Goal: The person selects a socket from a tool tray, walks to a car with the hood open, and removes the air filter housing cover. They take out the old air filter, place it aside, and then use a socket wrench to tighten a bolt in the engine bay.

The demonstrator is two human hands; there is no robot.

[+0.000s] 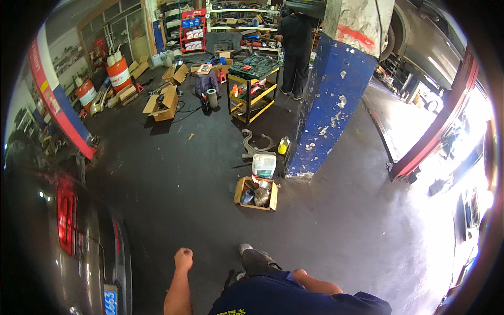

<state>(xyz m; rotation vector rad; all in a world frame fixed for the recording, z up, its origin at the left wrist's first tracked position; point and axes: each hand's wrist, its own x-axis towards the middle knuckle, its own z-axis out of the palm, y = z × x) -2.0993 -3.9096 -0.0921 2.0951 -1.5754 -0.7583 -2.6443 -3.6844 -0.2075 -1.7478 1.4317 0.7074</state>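
My left hand hangs in front of me at the lower left, curled into a loose fist with nothing showing in it. It is over the floor, apart from the rear of a dark car. My right hand is held close to my body, its fingers mostly hidden. Ahead on the floor sits an open cardboard box with metal parts and a dark blue item inside. A white plastic jug stands just behind it. Neither hand touches any of these.
The dark car fills the left. A chipped blue pillar rises ahead, with a yellow bottle and curved metal arms beside it. Farther off are a tool cart and a person in dark clothes. A red lift post stands right.
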